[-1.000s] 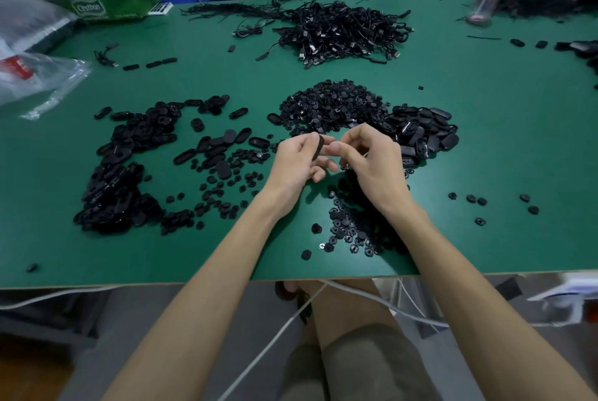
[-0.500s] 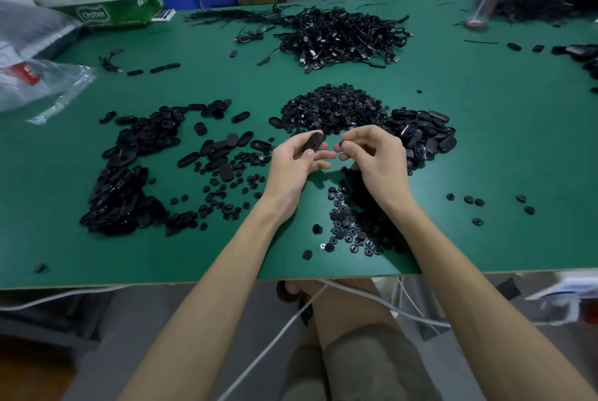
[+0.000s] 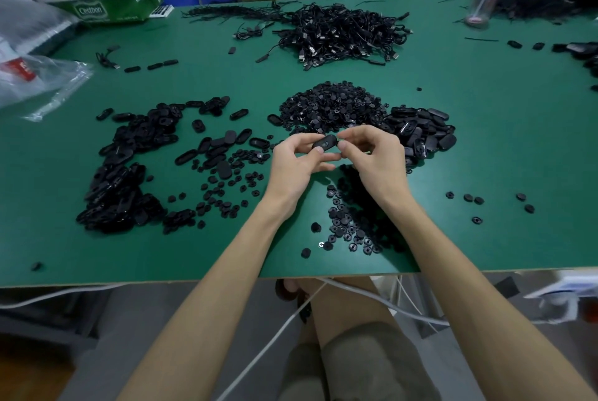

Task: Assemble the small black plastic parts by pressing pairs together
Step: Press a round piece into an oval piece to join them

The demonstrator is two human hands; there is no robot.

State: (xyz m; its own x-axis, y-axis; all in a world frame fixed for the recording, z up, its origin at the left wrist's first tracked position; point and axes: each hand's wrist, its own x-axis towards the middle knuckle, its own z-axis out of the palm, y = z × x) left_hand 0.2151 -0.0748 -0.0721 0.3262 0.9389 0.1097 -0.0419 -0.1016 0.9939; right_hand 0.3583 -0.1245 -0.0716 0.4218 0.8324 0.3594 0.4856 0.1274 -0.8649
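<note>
Loose round pieces lay nearest on the green tabletop. Above them, the left grip pinched 1 oval part, matte black, by its long edges; the right grip pinched its 3 o'clock end. It looked light, stiff and slightly slick, best held edgewise. At 12 o'clock sat a bigger heap.

One wide-angle camera on the person's head looks forward and down across the green desk from above its near edge, close enough that the left hand and right hand sit mid-frame; the far edge lies near the top, and floor shows beneath the near edge
</note>
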